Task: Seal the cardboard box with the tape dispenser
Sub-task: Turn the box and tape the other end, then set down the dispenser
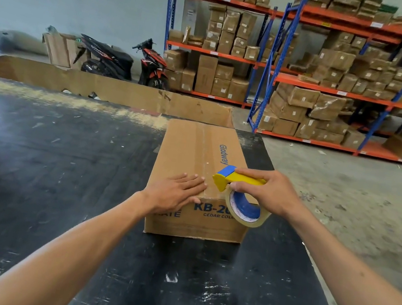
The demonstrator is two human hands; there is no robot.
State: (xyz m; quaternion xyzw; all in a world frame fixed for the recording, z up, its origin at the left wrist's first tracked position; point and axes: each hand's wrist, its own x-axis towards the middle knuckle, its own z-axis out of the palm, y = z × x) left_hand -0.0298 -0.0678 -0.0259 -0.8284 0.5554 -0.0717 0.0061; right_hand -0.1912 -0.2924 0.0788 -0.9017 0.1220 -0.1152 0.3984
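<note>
Bright, even light; glare on the black table (68, 158); edges bend, shelves (360, 92) slightly soft

two bare forearms, no sleeves in sight, left hand (176, 190) and right hand (271, 191) gloveless, short trimmed nails, fingers ringless

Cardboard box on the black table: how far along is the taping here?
Done: the flaps of the cardboard box are closed, and a strip of clear tape already seems to run along the top seam. In hand: the left hand presses flat on the near edge while the right hand holds the tape dispenser at the near end of the seam. Left: fixing the tape down over the front face and cutting it.
</note>
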